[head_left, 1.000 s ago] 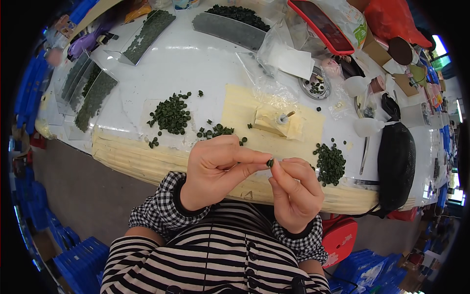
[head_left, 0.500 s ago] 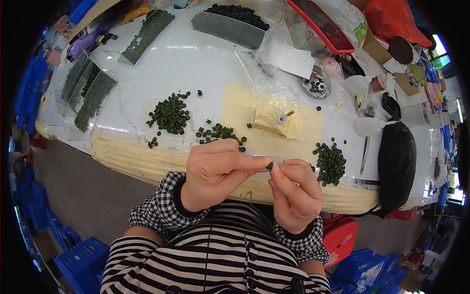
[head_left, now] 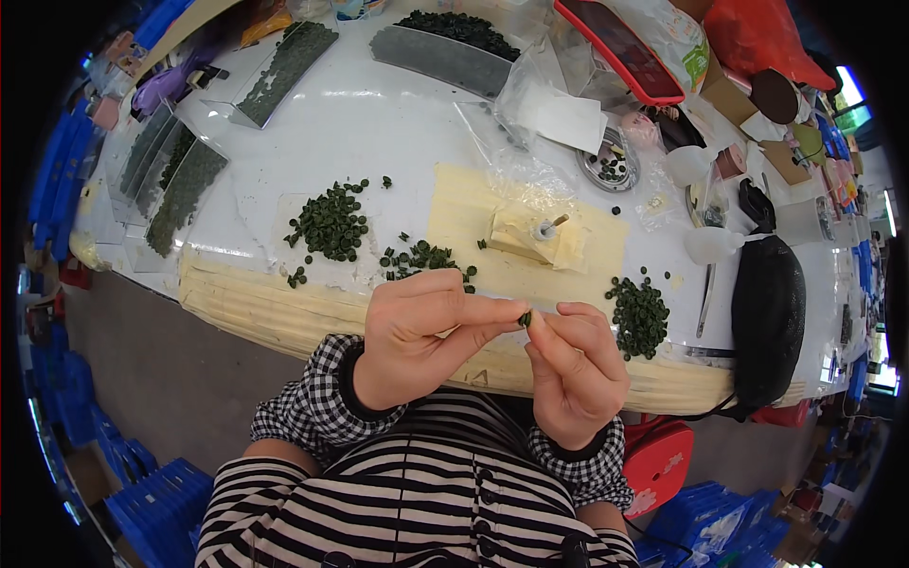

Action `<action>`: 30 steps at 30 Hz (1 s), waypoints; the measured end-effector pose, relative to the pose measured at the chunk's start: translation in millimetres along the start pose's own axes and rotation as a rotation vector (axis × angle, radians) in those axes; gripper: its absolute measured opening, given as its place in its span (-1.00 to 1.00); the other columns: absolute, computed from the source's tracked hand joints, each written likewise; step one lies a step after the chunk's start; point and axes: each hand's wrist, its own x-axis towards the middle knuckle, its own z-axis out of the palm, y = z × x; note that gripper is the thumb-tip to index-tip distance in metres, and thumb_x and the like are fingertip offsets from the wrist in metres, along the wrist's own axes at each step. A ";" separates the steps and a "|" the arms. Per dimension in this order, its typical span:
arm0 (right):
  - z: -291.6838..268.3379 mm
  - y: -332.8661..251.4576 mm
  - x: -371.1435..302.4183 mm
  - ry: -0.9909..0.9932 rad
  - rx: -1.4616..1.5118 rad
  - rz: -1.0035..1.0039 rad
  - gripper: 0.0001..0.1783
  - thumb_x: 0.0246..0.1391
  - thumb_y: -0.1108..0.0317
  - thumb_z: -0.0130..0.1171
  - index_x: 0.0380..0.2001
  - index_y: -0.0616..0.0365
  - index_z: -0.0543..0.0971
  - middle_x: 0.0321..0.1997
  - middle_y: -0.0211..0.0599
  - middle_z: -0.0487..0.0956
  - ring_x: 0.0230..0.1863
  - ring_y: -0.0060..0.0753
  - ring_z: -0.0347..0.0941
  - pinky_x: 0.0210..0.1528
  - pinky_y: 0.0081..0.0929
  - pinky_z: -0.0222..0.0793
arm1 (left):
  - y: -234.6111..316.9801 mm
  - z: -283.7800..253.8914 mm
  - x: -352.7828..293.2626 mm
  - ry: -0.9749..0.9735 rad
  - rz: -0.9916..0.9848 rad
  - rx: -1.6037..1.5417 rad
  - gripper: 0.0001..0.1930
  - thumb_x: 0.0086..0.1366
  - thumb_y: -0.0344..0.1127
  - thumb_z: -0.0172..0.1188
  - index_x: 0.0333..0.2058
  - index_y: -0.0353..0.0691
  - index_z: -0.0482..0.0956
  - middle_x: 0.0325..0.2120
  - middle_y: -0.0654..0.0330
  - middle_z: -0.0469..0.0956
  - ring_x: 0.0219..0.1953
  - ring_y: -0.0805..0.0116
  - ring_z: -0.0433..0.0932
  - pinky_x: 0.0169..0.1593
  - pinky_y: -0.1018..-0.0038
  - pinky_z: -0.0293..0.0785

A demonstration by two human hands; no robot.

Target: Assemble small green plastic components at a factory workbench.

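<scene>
Between the fingertips of both hands is a small dark green round piece (head_left: 525, 320). My left hand (head_left: 417, 327) pinches it from the left with thumb and forefinger. From the right, the thumb and forefinger of my right hand (head_left: 578, 364) close on it too. Both hands hover over the table's padded front edge (head_left: 275, 293). Just beyond my left hand lies a small heap of similar green pieces (head_left: 421, 256), with a larger heap (head_left: 329, 222) farther left. Another heap (head_left: 638, 317) sits right of my right hand.
A taped block with a nozzle-like tip (head_left: 535, 235) stands on a yellow sheet (head_left: 454, 208). Clear trays of green pieces (head_left: 284, 71) line the far left. At the right are white squeeze bottles (head_left: 710, 244), tweezers (head_left: 705, 301), a black bag (head_left: 769, 322) and a red-cased phone (head_left: 625, 47).
Both hands have shifted very slightly to the right, still pinching the green piece. The heaps and tools stay where they were.
</scene>
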 end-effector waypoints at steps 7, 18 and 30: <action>-0.8 -1.1 0.7 0.006 -0.027 -0.004 -0.67 -0.15 0.55 0.36 -0.21 0.14 0.69 -0.28 -0.35 0.64 -0.32 -0.38 0.53 -0.10 -0.30 0.46 | 3.4 1.9 -0.7 0.008 0.026 0.027 -0.72 0.00 -0.54 0.42 -0.23 -0.27 0.70 -0.69 0.28 0.43 -0.67 0.55 0.29 -0.60 0.60 0.14; -0.4 -1.1 1.5 0.005 0.007 0.001 -0.68 -0.14 0.56 0.36 -0.22 0.16 0.69 -0.29 -0.31 0.64 -0.32 -0.35 0.53 -0.11 -0.29 0.46 | 7.1 5.1 -3.0 0.027 0.130 0.145 -0.66 0.01 -0.54 0.39 -0.16 -0.27 0.67 -0.71 0.28 0.32 -0.73 0.49 0.26 -0.67 0.56 0.16; -4.3 1.1 1.9 -0.034 -0.004 0.000 -0.68 -0.14 0.54 0.37 -0.21 0.15 0.69 -0.27 -0.32 0.64 -0.31 -0.37 0.54 -0.08 -0.31 0.46 | 8.0 6.2 -2.7 -0.026 0.152 0.128 -0.67 0.04 -0.56 0.36 -0.15 -0.32 0.65 -0.66 0.23 0.41 -0.71 0.42 0.38 -0.64 0.52 0.27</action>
